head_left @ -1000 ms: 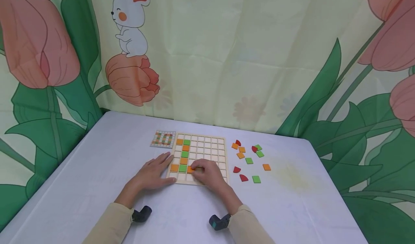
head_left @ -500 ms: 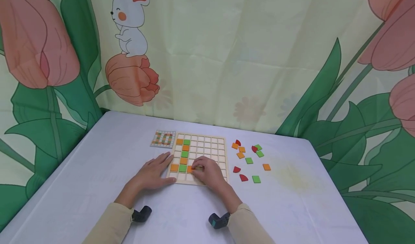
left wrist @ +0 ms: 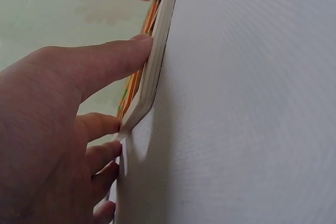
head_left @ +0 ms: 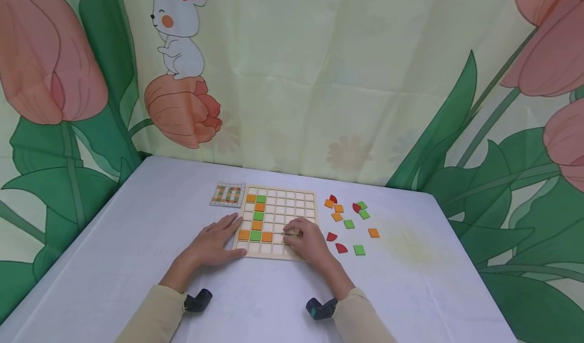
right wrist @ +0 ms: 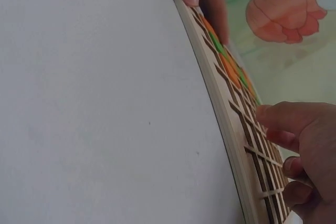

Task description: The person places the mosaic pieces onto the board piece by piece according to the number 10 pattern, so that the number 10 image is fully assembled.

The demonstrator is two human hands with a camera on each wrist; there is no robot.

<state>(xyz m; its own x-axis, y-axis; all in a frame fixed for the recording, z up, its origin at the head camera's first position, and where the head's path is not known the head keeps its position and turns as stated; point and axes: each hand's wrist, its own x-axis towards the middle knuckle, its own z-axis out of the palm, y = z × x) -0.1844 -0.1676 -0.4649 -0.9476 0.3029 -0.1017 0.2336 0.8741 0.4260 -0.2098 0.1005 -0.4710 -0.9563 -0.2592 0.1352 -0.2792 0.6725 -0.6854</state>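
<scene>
When read left to right, starts with pattern card [head_left: 227, 194], flat just beside the upper left edge of grid board [head_left: 290, 201]. Next, left hand [head_left: 212, 244] spread at the board's lower left, thumb on near rim, fingers against left side; grasping no piece, just resting. Inside the grid: column one, two orange tiles [head_left: 251, 198]; column two, five alternating tiles [head_left: 258, 216], green at both ends. Column three, second row from near edge: single orange tile [head_left: 266, 236]. Change here: half a second ago partly covered by right fingers, now fully visible in its cell. Looks like one more tile seated. Then right hand [head_left: 310, 241], shifted right off that tile, released, fingers loosely bent over unfilled cells, nothing visible between them. Beyond, outside the board: loose orange tiles [head_left: 373, 233], loose green tiles [head_left: 349, 224] and red quarter-rounds [head_left: 341, 248], scattered on white cloth [head_left: 410, 292].
</scene>
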